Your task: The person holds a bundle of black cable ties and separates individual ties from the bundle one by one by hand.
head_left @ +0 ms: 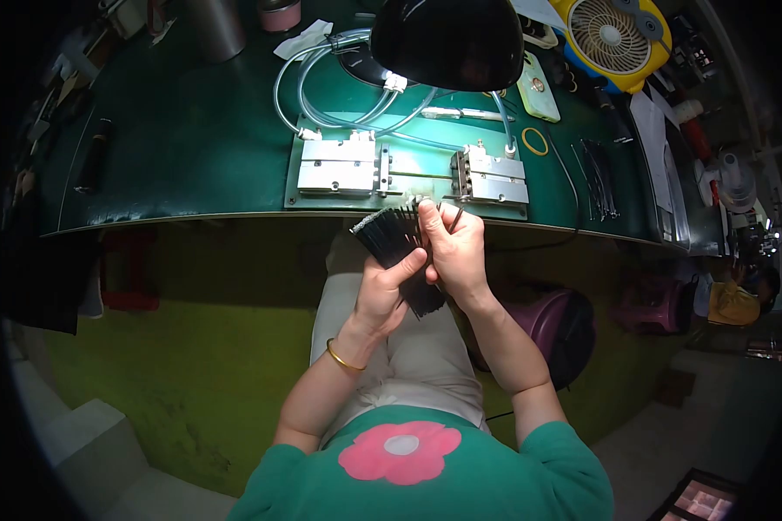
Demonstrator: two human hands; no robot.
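The green surface point(182, 165) carries a metal fixture point(339, 165), tubing point(321, 82), a phone point(539, 87), a yellow fan point(615, 39) and black strands point(598, 178).

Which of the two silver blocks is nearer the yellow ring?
The right block, just left of the ring; the left block sits well beyond it.

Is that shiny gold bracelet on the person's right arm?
No, the gold bracelet is at the wrist of the left hand, and the right hand has none.
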